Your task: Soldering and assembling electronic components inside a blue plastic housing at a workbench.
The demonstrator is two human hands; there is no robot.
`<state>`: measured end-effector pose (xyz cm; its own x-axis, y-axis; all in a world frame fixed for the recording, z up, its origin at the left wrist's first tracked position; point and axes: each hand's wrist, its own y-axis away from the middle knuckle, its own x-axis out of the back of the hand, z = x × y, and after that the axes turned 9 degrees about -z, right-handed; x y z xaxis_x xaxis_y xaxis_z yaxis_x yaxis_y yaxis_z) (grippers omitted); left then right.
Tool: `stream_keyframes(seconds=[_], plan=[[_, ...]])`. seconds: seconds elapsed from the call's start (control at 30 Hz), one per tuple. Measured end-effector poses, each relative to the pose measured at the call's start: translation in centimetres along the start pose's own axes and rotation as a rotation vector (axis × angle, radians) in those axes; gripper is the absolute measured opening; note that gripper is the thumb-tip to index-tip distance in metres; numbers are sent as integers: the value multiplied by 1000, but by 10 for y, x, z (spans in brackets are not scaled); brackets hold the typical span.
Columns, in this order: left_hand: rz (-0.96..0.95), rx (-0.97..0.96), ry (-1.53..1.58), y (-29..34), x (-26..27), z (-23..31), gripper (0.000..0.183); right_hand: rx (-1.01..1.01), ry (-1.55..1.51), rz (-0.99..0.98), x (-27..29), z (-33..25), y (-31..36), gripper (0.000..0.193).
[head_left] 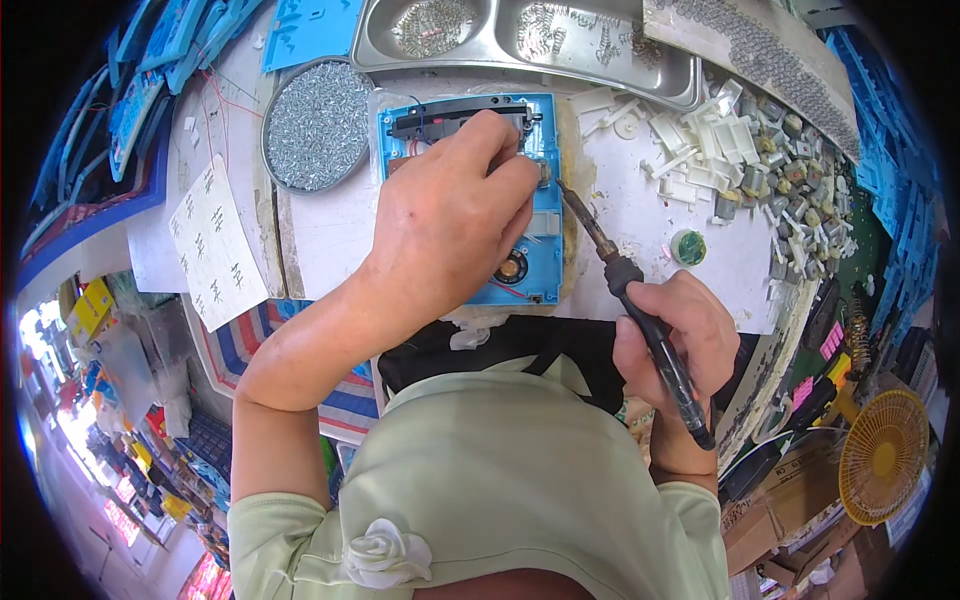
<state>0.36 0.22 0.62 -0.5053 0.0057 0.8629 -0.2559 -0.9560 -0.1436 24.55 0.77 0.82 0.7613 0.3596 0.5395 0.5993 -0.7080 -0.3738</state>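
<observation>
A blue plastic casing (548, 262) lies on the bench in front of me, its inner side up. Inside it are a long black strip part (415, 122), a round speaker (512, 266) and thin wires. My left hand (440, 215) rests over the casing with thumb and fingers bent together near its upper right; whatever they pinch is hidden beneath them. In my right hand (695, 335) is a soldering iron (624, 272) with a black handle, gripped like a pen. Its tip points up and left, close to the casing's right edge, and I cannot tell whether it touches anything.
A round dish (268, 150) of small screws stands left of the casing. Beyond sits a metal tray (505, 65) with springs. White plastic parts (720, 140) and small grey components (800, 170) are heaped right, near a small green-filled round container (688, 247). Blue shells (890, 200) stack farther right.
</observation>
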Motion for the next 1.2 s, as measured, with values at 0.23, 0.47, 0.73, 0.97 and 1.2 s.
stream_keyframes(seconds=[0.23,0.47,0.73,0.97,1.2], plan=[[-4,7,30,1,2,0,18,3,-6,-10,2,1,-1,35],[78,44,174,5,7,-4,16,0,1,-21,3,3,0,36],[104,-55,14,6,0,-7,29,5,12,35,-1,7,-4,35],[120,-97,-22,5,-6,-12,29,-18,-9,28,0,8,-4,34],[87,-90,-98,4,-9,-13,24,0,-9,21,-1,10,-7,34]])
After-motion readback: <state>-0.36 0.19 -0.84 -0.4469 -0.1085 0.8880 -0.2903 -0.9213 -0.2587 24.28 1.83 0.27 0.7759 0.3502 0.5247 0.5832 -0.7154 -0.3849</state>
